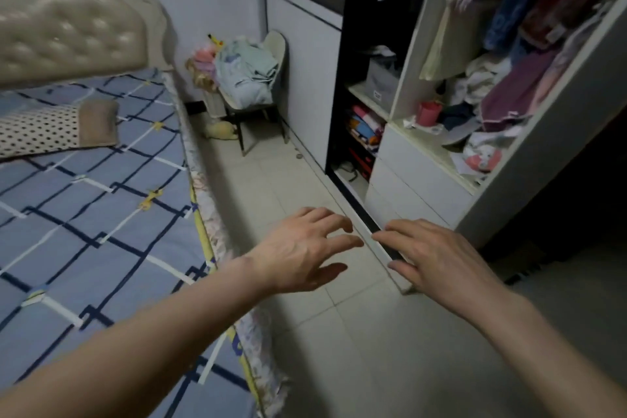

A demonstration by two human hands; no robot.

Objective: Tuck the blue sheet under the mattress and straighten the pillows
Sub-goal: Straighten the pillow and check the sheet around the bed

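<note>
Blue sheet (88, 214) w/ grid print covers bed at left, edge along mattress (217, 234) side; dotted pillow (44, 132) near headboard (68, 34). Left hand (302, 251) & right hand (437, 254) hover over floor (356, 349), fingers spread, holding nothing. Open wardrobe (475, 112) at right.

Open wardrobe (475, 85) (shelves crowded with clothes) beyond the fingertips; chair (258, 85) piled with laundry farther off, by the wall.

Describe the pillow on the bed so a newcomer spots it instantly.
Start at the tufted beige headboard at upper left, then drop to the blue sheet just below it. The pillow lies there: white with black polka dots and a tan end, unlike the grid-patterned sheet.
</note>
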